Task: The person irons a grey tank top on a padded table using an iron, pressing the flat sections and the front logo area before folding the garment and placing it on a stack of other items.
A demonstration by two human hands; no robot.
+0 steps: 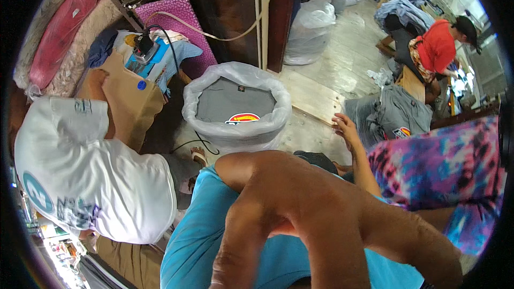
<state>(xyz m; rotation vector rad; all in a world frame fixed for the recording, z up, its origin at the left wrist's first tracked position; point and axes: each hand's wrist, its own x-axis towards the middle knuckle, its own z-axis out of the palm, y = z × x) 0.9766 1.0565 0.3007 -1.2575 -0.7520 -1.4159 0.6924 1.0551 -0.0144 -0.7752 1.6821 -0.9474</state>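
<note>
My left hand (305, 198) looms very large just in front of the camera, coming out of a blue sleeve (195, 219). Its fingers are spread and point toward the lower edge, their tips cut off by the frame. Between them I see no held thing. My right hand does not show. Beyond the left hand, nearest to it, stands a round container lined with a whitish translucent plastic bag (195, 115). Grey folded fabric (230, 101) with a red, yellow and black printed patch lies inside.
At left, a person in a white shirt (118, 182) leans by a cardboard-covered table (128, 91) holding an iron (144, 51). At right, a person in tie-dye (439, 166) sits by a grey fabric pile (401, 115); another in red (436, 45) works farther back. Full plastic bags (310, 27) stand behind.
</note>
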